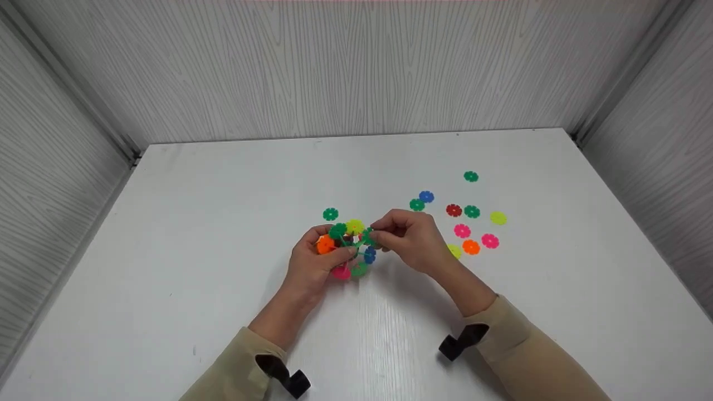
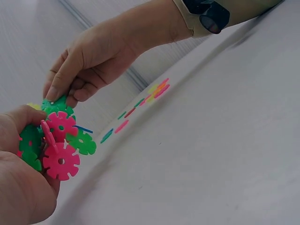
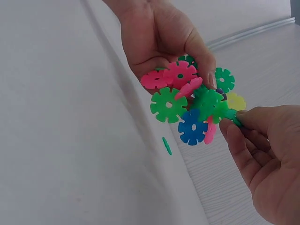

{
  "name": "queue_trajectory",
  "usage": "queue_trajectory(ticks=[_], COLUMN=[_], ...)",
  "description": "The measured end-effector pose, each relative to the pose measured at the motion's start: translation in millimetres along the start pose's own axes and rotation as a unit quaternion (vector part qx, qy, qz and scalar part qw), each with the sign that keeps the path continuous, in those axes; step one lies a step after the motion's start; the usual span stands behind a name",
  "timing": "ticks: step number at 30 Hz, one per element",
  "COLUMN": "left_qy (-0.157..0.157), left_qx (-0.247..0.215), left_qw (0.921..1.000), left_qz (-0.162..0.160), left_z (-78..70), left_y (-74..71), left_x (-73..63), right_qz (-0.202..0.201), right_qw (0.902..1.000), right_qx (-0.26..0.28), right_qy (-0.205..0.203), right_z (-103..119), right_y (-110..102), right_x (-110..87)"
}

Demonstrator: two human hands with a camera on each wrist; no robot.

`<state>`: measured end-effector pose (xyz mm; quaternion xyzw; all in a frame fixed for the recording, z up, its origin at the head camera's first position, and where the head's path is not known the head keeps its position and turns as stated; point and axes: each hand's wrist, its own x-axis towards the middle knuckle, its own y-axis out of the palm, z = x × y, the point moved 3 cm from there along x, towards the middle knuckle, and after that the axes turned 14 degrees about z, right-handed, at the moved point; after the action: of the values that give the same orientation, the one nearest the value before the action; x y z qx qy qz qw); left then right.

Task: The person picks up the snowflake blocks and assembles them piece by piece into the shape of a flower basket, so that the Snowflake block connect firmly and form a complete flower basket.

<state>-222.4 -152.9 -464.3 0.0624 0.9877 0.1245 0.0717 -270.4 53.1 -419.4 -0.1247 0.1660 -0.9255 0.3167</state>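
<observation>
A cluster of interlocking plastic snowflake discs (image 3: pixel 169 105), in pink, green, blue, orange and yellow, is held above the table. My left hand (image 1: pixel 313 262) grips it from the left, its thumb across the near side. From the right, my right hand (image 1: pixel 411 239) pinches a green notched disc (image 1: pixel 368 236) between thumb and fingertips at the cluster's edge. In the right wrist view that green disc (image 3: pixel 233 117) meets the cluster beside a yellow-green one; whether it is slotted in I cannot tell. The left fingers behind the cluster are mostly hidden.
Loose discs lie on the white table (image 1: pixel 167 250) to the right: a blue disc (image 1: pixel 426 196), a red disc (image 1: pixel 454 210), an orange disc (image 1: pixel 471 247), a pink disc (image 1: pixel 490 240) and several others. One green disc (image 1: pixel 330 214) lies just beyond the left hand. Grey wood-grain panels surround the table.
</observation>
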Motion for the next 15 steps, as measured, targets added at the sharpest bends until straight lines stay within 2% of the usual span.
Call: queue_trajectory(ticks=[15], left_qy=[-0.014], left_qx=[-0.005], left_qw=[0.9998], left_qz=[-0.016], left_z=[3.0], left_y=[-1.9], left_x=[3.1], right_qz=[-0.004], right_qw=[0.9995], right_qx=[-0.022], right_qy=[-0.023], right_z=[-3.9], right_y=[10.3], right_x=[0.0])
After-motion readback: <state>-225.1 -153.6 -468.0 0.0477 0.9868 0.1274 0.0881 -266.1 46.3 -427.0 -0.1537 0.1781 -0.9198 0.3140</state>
